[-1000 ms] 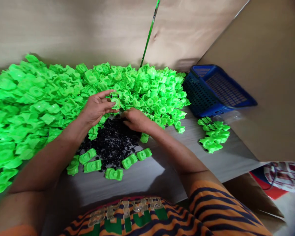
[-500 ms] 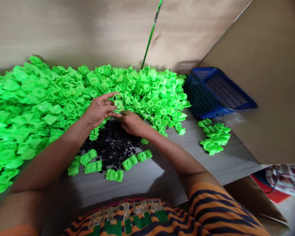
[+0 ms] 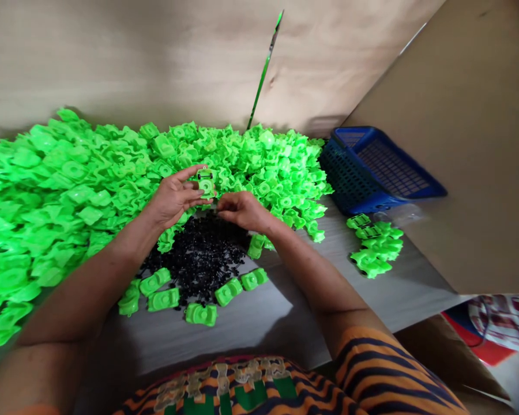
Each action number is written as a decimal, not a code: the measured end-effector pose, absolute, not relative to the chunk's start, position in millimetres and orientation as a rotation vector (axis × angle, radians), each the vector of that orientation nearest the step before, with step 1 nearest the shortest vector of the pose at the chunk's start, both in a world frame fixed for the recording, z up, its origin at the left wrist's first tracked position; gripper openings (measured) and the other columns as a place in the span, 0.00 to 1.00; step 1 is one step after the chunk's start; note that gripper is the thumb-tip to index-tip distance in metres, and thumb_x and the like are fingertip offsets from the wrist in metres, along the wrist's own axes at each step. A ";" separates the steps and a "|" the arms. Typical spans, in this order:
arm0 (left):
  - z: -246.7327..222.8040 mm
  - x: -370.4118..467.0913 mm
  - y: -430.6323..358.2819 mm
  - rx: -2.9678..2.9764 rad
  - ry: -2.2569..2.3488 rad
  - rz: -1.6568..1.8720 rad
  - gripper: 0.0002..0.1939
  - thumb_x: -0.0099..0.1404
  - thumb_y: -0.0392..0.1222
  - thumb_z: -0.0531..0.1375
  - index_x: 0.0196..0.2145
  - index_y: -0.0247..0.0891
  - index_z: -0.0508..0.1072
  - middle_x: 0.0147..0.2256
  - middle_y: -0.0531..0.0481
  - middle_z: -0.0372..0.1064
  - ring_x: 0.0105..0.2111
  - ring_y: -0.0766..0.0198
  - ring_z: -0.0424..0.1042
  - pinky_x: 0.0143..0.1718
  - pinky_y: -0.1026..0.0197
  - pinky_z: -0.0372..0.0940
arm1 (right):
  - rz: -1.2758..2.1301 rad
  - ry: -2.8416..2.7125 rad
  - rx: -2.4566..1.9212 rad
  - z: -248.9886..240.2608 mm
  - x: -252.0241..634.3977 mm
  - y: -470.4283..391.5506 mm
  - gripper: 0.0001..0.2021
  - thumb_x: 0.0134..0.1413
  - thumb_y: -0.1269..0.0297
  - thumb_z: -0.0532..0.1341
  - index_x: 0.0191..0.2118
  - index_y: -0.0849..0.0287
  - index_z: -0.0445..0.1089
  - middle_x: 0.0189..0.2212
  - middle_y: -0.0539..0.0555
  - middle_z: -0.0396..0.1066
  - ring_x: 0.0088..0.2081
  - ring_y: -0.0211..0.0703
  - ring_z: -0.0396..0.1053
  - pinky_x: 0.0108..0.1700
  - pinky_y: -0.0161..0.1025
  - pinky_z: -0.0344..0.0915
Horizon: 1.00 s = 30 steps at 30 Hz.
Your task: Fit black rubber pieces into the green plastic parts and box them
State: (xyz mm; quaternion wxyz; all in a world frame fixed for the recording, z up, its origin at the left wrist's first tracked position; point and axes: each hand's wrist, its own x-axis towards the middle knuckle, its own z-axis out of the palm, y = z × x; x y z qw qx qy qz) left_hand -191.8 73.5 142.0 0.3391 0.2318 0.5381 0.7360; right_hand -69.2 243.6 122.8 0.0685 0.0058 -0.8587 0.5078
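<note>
"Beyond the black pile [image 3: 203, 253], what are you seeing in the head view?"

"My left hand [image 3: 175, 199] is pinching a green toy car [image 3: 206, 185] there. My right hand [image 3: 244, 210] is hanging, bunched, over the pile's far edge; I can't tell whether it's gripping anything."

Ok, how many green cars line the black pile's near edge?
6: an outer-left car, an upper-left car and a lower-left car; a middle car; an inner-right car and an outer-right car. More may be hidden.
</note>
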 end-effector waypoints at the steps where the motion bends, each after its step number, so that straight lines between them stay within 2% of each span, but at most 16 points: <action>1: 142.7 -191.3 73.6 0.600 1.402 1.920 0.37 0.50 0.29 0.73 0.59 0.38 0.79 0.25 0.58 0.72 0.33 0.58 0.84 0.42 0.54 0.82 | 1.554 -2.530 -0.002 125.8 -68.9 247.9 0.04 0.53 0.70 0.64 0.29 0.59 0.69 0.21 0.43 0.65 0.24 0.32 0.60 0.30 0.32 0.55; 4: 145.7 -188.2 73.5 0.587 1.390 1.907 0.37 0.49 0.29 0.73 0.59 0.38 0.79 0.21 0.63 0.66 0.30 0.62 0.82 0.39 0.58 0.82 | 1.645 -2.375 -0.054 134.3 -67.2 255.5 0.08 0.55 0.63 0.67 0.28 0.58 0.70 0.20 0.44 0.66 0.21 0.32 0.61 0.27 0.33 0.57; 8: 148.6 -183.0 72.6 0.580 1.353 1.798 0.39 0.50 0.30 0.74 0.61 0.37 0.76 0.24 0.60 0.71 0.29 0.57 0.84 0.31 0.62 0.81 | 1.620 -2.277 -0.028 140.1 -63.9 251.1 0.11 0.58 0.55 0.68 0.32 0.57 0.72 0.21 0.45 0.66 0.22 0.33 0.60 0.26 0.33 0.57; 11: 148.6 -181.3 71.9 0.598 1.338 1.758 0.40 0.51 0.31 0.73 0.62 0.36 0.74 0.25 0.59 0.71 0.30 0.54 0.85 0.30 0.62 0.80 | 1.488 -2.280 0.000 139.9 -62.6 243.7 0.09 0.59 0.58 0.66 0.32 0.58 0.74 0.23 0.46 0.67 0.25 0.34 0.59 0.29 0.34 0.57; 14: 147.6 -181.9 71.8 0.606 1.316 1.763 0.38 0.52 0.30 0.71 0.62 0.37 0.74 0.25 0.60 0.69 0.30 0.55 0.85 0.33 0.60 0.81 | 1.337 -2.308 0.045 140.0 -61.6 238.8 0.07 0.62 0.62 0.64 0.33 0.58 0.76 0.28 0.49 0.72 0.31 0.37 0.65 0.35 0.36 0.62; 18: 147.6 -183.2 71.7 0.598 1.292 1.773 0.40 0.49 0.26 0.67 0.61 0.38 0.75 0.29 0.58 0.73 0.31 0.57 0.85 0.36 0.58 0.82 | 1.131 -2.331 0.082 139.6 -60.0 234.4 0.08 0.65 0.66 0.61 0.36 0.56 0.78 0.33 0.52 0.74 0.36 0.41 0.69 0.43 0.40 0.66; 23: 148.3 -182.1 71.7 0.603 1.288 1.791 0.42 0.47 0.26 0.67 0.61 0.39 0.74 0.26 0.62 0.67 0.28 0.62 0.82 0.39 0.55 0.82 | 1.035 -2.305 0.018 130.7 -61.2 226.5 0.08 0.65 0.70 0.58 0.41 0.57 0.75 0.34 0.53 0.74 0.35 0.41 0.69 0.43 0.40 0.66; 26: 148.4 -180.8 72.4 0.625 1.299 1.802 0.41 0.46 0.27 0.68 0.60 0.39 0.74 0.29 0.60 0.72 0.26 0.66 0.78 0.39 0.54 0.82 | 0.940 -2.347 -0.001 125.7 -62.0 223.4 0.07 0.66 0.70 0.57 0.41 0.56 0.74 0.34 0.52 0.72 0.35 0.42 0.68 0.42 0.39 0.66; 30: 149.7 -178.8 73.4 0.623 1.313 1.806 0.42 0.45 0.28 0.68 0.60 0.40 0.74 0.34 0.56 0.76 0.27 0.66 0.78 0.37 0.55 0.81 | 0.724 -2.409 0.016 123.2 -61.3 221.8 0.11 0.70 0.70 0.54 0.42 0.56 0.74 0.40 0.56 0.72 0.41 0.44 0.69 0.44 0.39 0.65</action>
